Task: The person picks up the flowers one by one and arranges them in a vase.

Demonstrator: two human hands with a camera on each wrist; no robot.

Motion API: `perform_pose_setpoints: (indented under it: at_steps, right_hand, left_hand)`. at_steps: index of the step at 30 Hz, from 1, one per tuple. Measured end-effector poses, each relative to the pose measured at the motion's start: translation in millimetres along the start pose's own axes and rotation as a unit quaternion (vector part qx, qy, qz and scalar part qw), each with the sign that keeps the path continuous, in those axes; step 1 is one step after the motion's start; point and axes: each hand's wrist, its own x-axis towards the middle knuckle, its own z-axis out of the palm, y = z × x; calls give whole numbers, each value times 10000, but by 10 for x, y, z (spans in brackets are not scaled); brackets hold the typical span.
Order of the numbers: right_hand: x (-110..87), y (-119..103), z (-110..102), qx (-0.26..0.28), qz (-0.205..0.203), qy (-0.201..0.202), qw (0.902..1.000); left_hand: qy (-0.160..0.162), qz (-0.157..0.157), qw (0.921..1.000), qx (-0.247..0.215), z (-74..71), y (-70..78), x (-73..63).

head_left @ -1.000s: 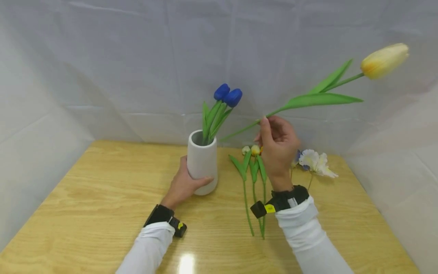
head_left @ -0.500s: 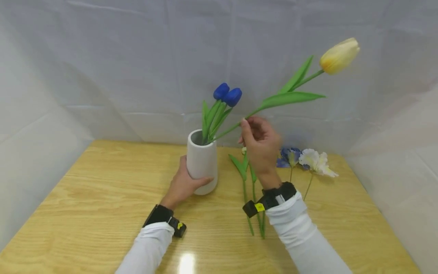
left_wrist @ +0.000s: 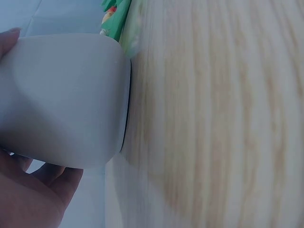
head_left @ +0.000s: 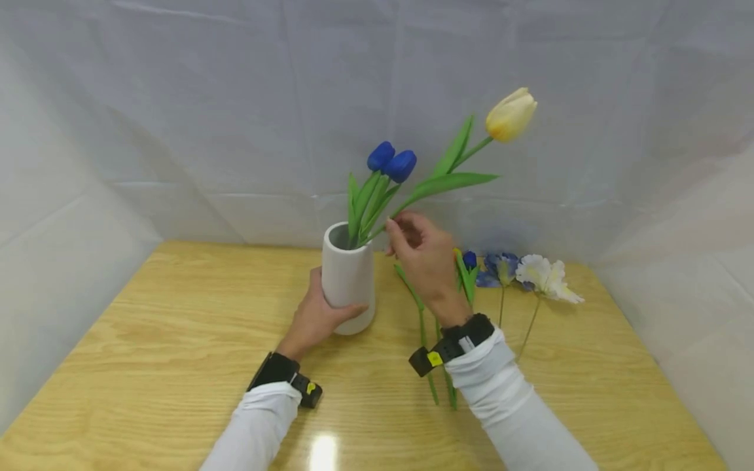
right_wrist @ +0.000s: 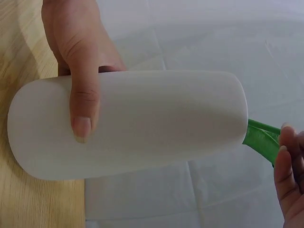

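Observation:
A white vase [head_left: 346, 281] stands upright on the wooden table, and my left hand [head_left: 318, 317] grips its lower part, thumb across the front. Two blue tulips [head_left: 402, 167] with green leaves rise from its mouth. My right hand [head_left: 425, 265] pinches the lower stem of a pale yellow tulip [head_left: 511, 116] between thumb and fingers. That tulip leans up to the right, its stem end right at the vase's rim. The right wrist view shows the left thumb [right_wrist: 84, 104] on the vase wall, with the right fingertips [right_wrist: 285, 156] by green leaves at the rim.
Several tulips lie on the table [head_left: 177, 340] beneath the right forearm, partly hidden; one has a blue head [head_left: 469, 260]. Right of them lie a blue-purple flower [head_left: 501, 268] and a white ruffled flower [head_left: 544, 278]. A pale sheet [head_left: 235, 131] hangs behind the table.
My right hand has moved left and slightly down with the yellow tulip, bringing its stem end to the vase's mouth. The tulip stands steeper. My left hand and the vase have stayed put.

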Motion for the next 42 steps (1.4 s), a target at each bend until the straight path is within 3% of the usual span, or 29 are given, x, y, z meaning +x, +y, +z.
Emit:
perform_pose_setpoints:
  at_steps: [7,12,15,22,32,42]
  right_hand:
    - [-5,3,42,-651,337,-629,9953]
    - [-35,-3,53,-1282,976,-1148,9802]
    - [-68,24,47,-1381,1234,-1332,9736]
    - [-196,130,33,-1117,1447,-1419,9729]
    - [-416,338,-25,-1527,1843,-1521,9589]
    - [-708,679,-237,-1396,2379,-1564,9484]
  left_hand:
    - [-14,26,10000,2,12,4,5]
    - [-17,68,9999,-73,25,6,2]
    - [-25,41,9999,-116,27,10,1]
    - [-4,52,10000,-53,15,11,6]
    - [4,47,10000,-85,9,5,-7]
    - [-25,38,10000,-57,5,22,-15]
